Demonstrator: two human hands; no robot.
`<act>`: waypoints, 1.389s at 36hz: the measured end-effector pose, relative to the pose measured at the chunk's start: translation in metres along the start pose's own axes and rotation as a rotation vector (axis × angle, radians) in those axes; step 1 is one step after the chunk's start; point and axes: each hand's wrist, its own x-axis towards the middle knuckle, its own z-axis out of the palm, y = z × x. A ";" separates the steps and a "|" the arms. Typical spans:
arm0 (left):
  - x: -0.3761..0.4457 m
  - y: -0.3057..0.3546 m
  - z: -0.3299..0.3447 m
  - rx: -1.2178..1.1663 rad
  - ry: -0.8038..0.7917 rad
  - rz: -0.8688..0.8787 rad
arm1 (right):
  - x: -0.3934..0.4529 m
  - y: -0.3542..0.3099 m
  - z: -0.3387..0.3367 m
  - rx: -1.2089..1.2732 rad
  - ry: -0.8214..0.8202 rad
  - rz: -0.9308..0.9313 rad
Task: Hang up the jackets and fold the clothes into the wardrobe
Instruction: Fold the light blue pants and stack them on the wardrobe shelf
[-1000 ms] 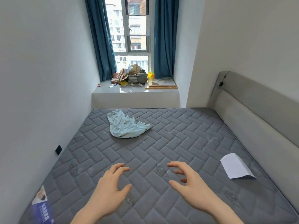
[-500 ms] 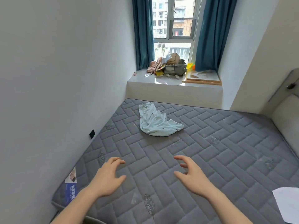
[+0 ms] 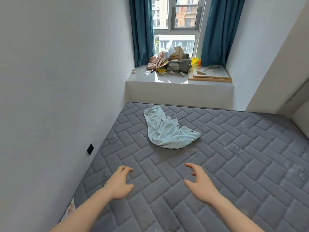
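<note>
Both hands, left hand (image 3: 117,185) and right hand (image 3: 201,185), hover empty, fingers loosely curled. Pale garment (image 3: 167,131) lies beyond the fingertips, probably the reach's target.

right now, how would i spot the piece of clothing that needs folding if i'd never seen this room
Look at the grey quilted mattress that fills the room below the window. On its far part, toward the window ledge, lies a crumpled pale blue garment. It is the only cloth on the mattress, light with small dark marks, unlike the clutter on the ledge.
</note>
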 end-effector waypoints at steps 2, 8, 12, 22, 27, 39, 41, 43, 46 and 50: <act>0.038 -0.024 -0.004 0.011 -0.038 -0.018 | 0.031 -0.001 0.021 -0.015 0.015 0.041; 0.145 -0.101 0.011 0.087 -0.156 -0.108 | 0.117 0.022 0.084 -0.069 0.019 0.137; 0.219 -0.144 0.042 0.145 -0.209 -0.165 | 0.174 0.062 0.127 -0.108 0.017 0.194; 0.380 -0.223 0.179 0.229 -0.256 -0.235 | 0.308 0.184 0.217 -0.286 -0.024 0.294; 0.426 -0.237 0.228 0.223 -0.246 -0.311 | 0.381 0.218 0.233 -0.372 0.019 0.255; 0.439 -0.242 0.237 0.207 -0.216 -0.346 | 0.542 0.202 0.224 -0.548 0.173 0.182; 0.440 -0.243 0.239 0.213 -0.206 -0.346 | 0.559 0.200 0.224 -0.579 0.142 0.184; 0.441 -0.244 0.241 0.220 -0.191 -0.343 | 0.573 0.201 0.226 -0.610 0.105 0.199; 0.442 -0.245 0.242 0.236 -0.179 -0.338 | 0.587 0.203 0.231 -0.713 0.063 0.218; 0.441 -0.246 0.241 0.237 -0.180 -0.329 | 0.589 0.200 0.239 -0.837 0.064 0.232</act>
